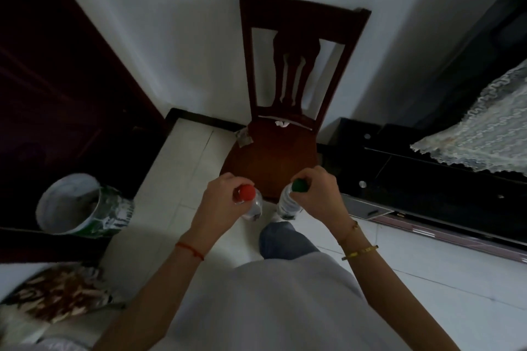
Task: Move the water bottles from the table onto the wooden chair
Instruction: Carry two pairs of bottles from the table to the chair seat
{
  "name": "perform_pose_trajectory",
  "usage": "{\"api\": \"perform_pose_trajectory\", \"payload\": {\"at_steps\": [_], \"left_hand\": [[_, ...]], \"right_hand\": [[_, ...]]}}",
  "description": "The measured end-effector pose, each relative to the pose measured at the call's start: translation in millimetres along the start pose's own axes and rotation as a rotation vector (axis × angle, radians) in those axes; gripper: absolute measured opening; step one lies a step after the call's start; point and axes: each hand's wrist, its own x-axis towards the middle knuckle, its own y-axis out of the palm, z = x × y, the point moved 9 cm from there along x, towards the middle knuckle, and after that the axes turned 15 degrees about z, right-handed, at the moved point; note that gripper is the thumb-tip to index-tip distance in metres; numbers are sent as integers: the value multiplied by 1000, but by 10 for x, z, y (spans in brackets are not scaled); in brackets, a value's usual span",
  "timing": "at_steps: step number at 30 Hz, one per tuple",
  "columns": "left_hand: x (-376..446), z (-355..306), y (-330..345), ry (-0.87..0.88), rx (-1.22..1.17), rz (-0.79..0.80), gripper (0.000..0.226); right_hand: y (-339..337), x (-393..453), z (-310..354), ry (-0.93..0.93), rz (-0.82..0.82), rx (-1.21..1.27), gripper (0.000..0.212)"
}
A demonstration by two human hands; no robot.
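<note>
Partly hidden: both bottle necks sit inside closed fingers, and the labels are too blurred to read. Left hand (219,202) is wrapped around the neck of the red-capped bottle (251,204); right hand (316,194) grips the green-capped bottle (289,202) the same way. Both bottles hang upright, side by side but apart, in the air at the front edge of the wooden chair (271,162) seat. Forearms reach forward, wrists bent down. Room dim.
</note>
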Motion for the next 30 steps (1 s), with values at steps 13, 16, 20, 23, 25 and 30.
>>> {"api": "perform_pose_trajectory", "payload": {"at_steps": [13, 16, 20, 23, 25, 30], "left_hand": [[1817, 78, -337, 5, -50, 41, 33], [2249, 143, -338, -3, -39, 76, 35], [2812, 268, -275, 1, -41, 133, 35], [3185, 400, -173, -16, -27, 188, 34], [3419, 483, -100, -12, -28, 220, 33], [3960, 644, 119, -3, -18, 297, 32]], "right_hand": [[-557, 1605, -288, 108, -32, 51, 23], [-630, 1962, -368, 145, -32, 68, 24], [-674, 2419, -481, 183, -13, 76, 24], [-662, 2726, -599, 214, -21, 86, 22], [-614, 2925, -703, 244, -23, 97, 22], [-463, 3397, -967, 315, -10, 154, 21]]}}
